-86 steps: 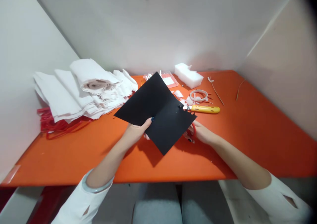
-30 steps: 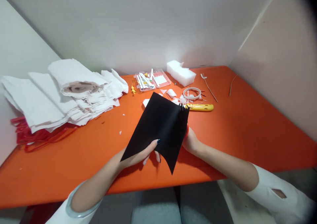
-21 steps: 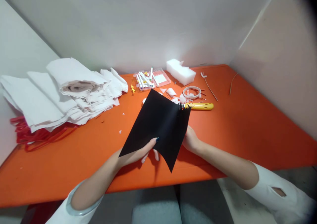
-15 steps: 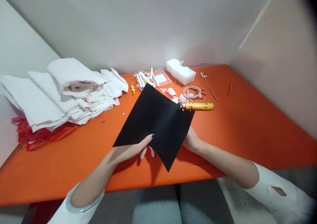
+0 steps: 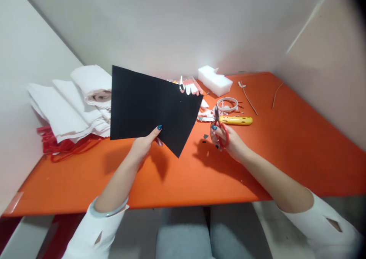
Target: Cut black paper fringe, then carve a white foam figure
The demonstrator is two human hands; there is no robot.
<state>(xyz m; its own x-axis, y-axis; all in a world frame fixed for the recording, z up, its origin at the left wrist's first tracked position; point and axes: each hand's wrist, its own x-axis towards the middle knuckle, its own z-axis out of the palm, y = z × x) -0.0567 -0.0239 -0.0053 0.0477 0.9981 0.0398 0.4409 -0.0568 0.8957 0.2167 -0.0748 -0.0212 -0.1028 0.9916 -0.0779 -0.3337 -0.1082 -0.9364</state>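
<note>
A sheet of black paper point(image 5: 145, 102) is raised above the table by my left hand point(image 5: 145, 142), thumb on top and the other fingers mostly hidden beneath. Small notches run along the sheet's upper right edge. To the right, apart from the sheet, my right hand point(image 5: 228, 139) grips scissors point(image 5: 223, 135) with red handles, blades pointing up. Two small black scraps point(image 5: 205, 136) lie on the table just left of that hand. Behind the scissors lies a yellow-handled knife point(image 5: 236, 120) with a metal blade.
On the orange table point(image 5: 177, 182), white folded cloths point(image 5: 68, 110) are piled at the left over red material point(image 5: 65, 146). A white foam block point(image 5: 215, 80), a white ring point(image 5: 227, 104), foam bits, and thin wires point(image 5: 249, 100) lie towards the back. A pink case point(image 5: 191, 84) is partly covered by the sheet.
My left hand has lifted the black sheet up and left and turned it. My right hand has come out from behind it, showing the scissors. Black scraps now show on the table.
</note>
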